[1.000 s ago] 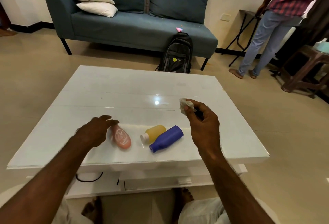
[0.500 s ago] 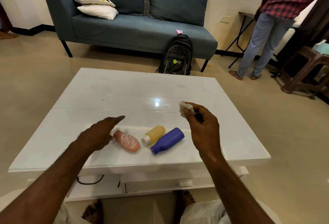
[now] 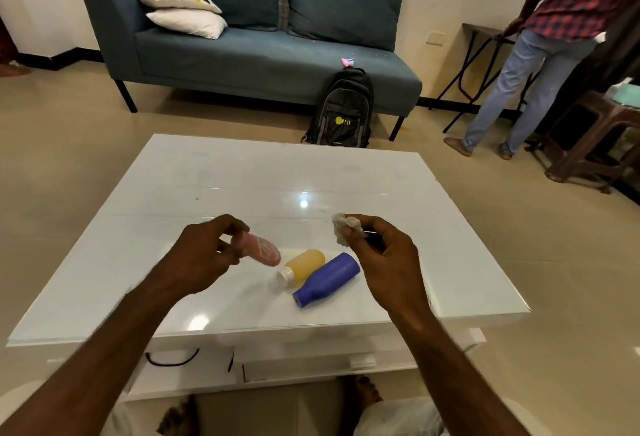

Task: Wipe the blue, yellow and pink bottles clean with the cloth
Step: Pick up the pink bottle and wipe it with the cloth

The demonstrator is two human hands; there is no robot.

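1. The left hand (image 3: 204, 255) has its fingers and thumb curled round one end of the small pink plastic bottle with a pale pattern (image 3: 265, 251). The hand covers that end, so its cap is hidden, and blur softens the bottle's outline.
2. The pink bottle points right from the hand, over the near middle of the glossy white table (image 3: 415, 186). Whether it rests on the top or is lifted clear cannot be told.
3. The right hand (image 3: 384, 255) pinches a crumpled white cloth (image 3: 341, 227) between thumb and fingertips. Only a small wad sticks out; the rest is buried in the fingers. It is held apart from all three bottles.
4. The rounded yellow plastic bottle with a white cap (image 3: 306, 262) lies on its side on the table, cap toward the person, just right of the pink one.
5. The dark blue plastic bottle (image 3: 329, 278) lies on its side along the yellow bottle's right flank and seems to touch it, with its neck toward the near edge.
6. Beyond the table stands a teal fabric sofa (image 3: 259, 54), with a black backpack (image 3: 343, 110) leaning against it.
7. A standing person in a checked shirt and jeans (image 3: 519, 72) is cut off by the top right corner. A brown stool (image 3: 588, 137) is clipped by the right edge.
8. A tiny pink item (image 3: 347, 61) on the sofa seat is too small to identify.
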